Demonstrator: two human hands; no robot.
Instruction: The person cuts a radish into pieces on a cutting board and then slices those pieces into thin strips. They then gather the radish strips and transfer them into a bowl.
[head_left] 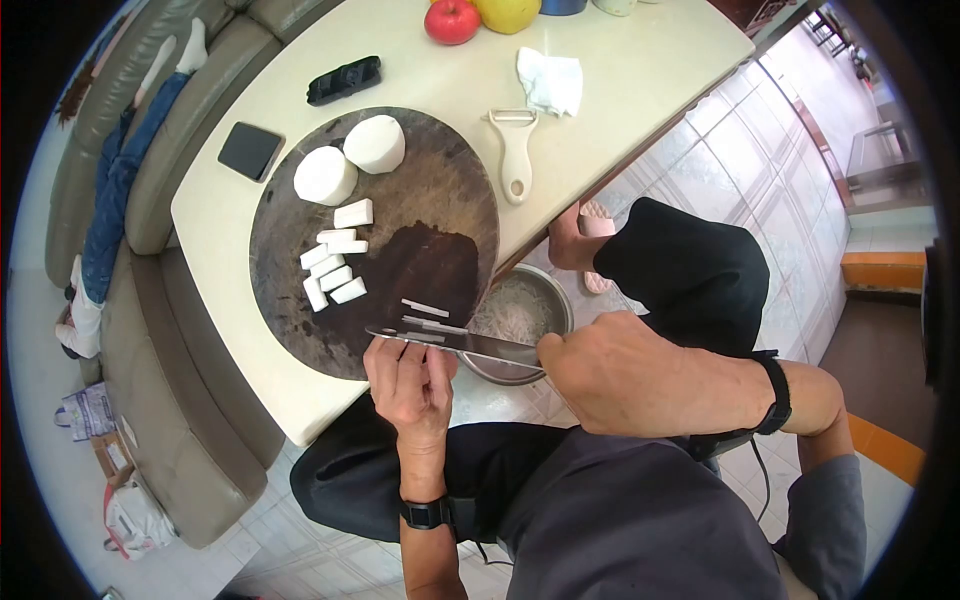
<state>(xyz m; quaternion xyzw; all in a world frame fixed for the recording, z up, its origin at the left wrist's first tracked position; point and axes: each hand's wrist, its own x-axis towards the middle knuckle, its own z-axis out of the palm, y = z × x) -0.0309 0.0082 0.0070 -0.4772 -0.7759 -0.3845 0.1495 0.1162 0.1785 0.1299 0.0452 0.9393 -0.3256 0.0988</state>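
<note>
My right hand [615, 375] is wrapped round the handle of a kitchen knife [500, 349], its blade pointing left over the near edge of a round wooden chopping board [440, 165]. Against the blade, my left hand [408, 392] has its fingers bent over a small piece of white radish, mostly hidden by the knife and fingers. Thin radish strips [425, 308] lie just beyond the blade. Farther up the board are several short radish sticks [348, 247] and two thick round radish chunks, one at the left [325, 176] and another beside it [375, 144].
Below the table edge stands a metal bowl [566, 312] with pale shreds inside. On the table [440, 75] lie a peeler [515, 160], a white cloth [550, 82], a dark phone-like slab [250, 151], a black case [345, 80] and fruit. Someone's legs [125, 190] rest on the sofa.
</note>
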